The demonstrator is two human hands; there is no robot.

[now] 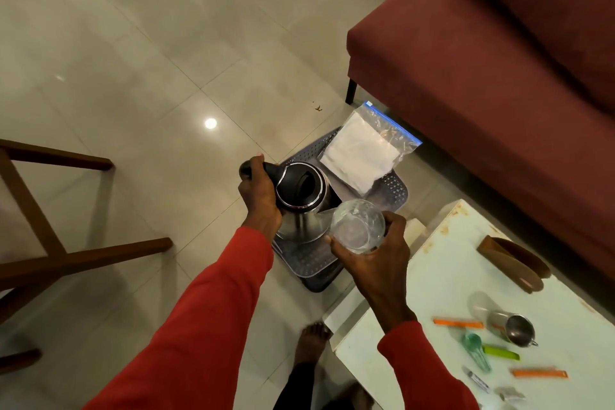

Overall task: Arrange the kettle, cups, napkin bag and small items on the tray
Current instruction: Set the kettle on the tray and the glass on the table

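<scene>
— Kettle (pixel 301 200) first: where does it sit in the head view?

— On the near-left part of the dark perforated tray (pixel 394 191), which lies on the tiled floor (pixel 133 60) beside the red sofa (pixel 482 83). It stands upright, steel body below, black lid on top. Its black handle points away to the upper left, out past the tray's edge.

— And the left hand (pixel 258 196)?

— Its arm reaches forward and down in a red sleeve (pixel 199 309), and the fingers are wrapped round that handle (thumb end toward the far tip).

— The right hand (pixel 376 250)?

— Lower and to the right, just beside the kettle. It grips a clear glass cup (pixel 357 226) from the near side, fingers curled round the wall. The cup is tilted, mouth facing up toward the camera, held above the tray's near edge. I cannot tell whether the glass touches the kettle.

— The napkin bag (pixel 362 150)?

— Flat on the tray's far end, its long axis running from lower left to upper right, with the blue zip strip overhanging toward the sofa.

— Small items?

— On the white table (pixel 432 276) at right: a steel cup (pixel 514 328) on its side with its mouth toward the lower right, orange sachets (pixel 459 323), a green scoop (pixel 476 354), and a brown holder (pixel 512 263).
</scene>
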